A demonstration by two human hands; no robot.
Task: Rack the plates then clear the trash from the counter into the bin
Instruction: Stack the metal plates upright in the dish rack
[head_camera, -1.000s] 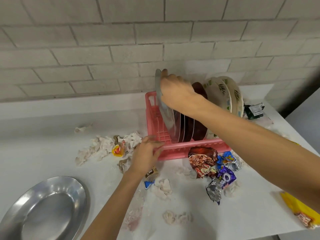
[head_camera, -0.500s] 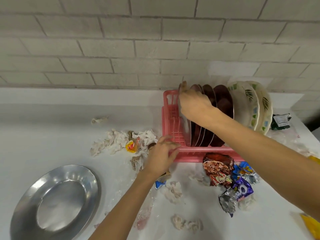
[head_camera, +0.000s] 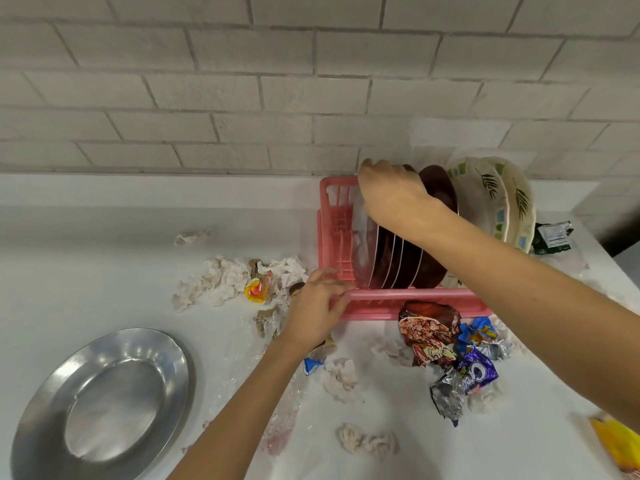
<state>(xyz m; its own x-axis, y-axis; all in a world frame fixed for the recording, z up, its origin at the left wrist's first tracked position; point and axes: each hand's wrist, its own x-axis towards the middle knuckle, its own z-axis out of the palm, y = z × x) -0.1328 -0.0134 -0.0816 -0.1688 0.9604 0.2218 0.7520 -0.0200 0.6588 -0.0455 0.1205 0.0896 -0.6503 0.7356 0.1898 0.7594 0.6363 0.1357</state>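
A pink dish rack [head_camera: 415,306] stands against the tiled wall. Several plates stand upright in it: steel ones, dark brown ones [head_camera: 438,188] and cream leaf-patterned ones [head_camera: 485,199]. My right hand [head_camera: 391,195] grips the top rim of the leftmost steel plate [head_camera: 363,251], which stands in a slot. My left hand [head_camera: 317,310] holds the rack's front left rim. Another steel plate [head_camera: 104,403] lies flat on the counter at the lower left. Trash covers the counter: crumpled tissues [head_camera: 221,278], a red snack bag [head_camera: 426,330] and a purple wrapper [head_camera: 476,372].
A yellow wrapper [head_camera: 258,291] lies among the tissues left of the rack. A dark green packet [head_camera: 552,237] sits right of the rack. A yellow bag [head_camera: 620,445] lies at the counter's lower right edge. More tissue balls [head_camera: 367,441] lie near the front.
My right hand has lowered the steel plate from a tilt above the rack into an upright slot. My left hand has stayed on the rack's rim. The view has shifted left.
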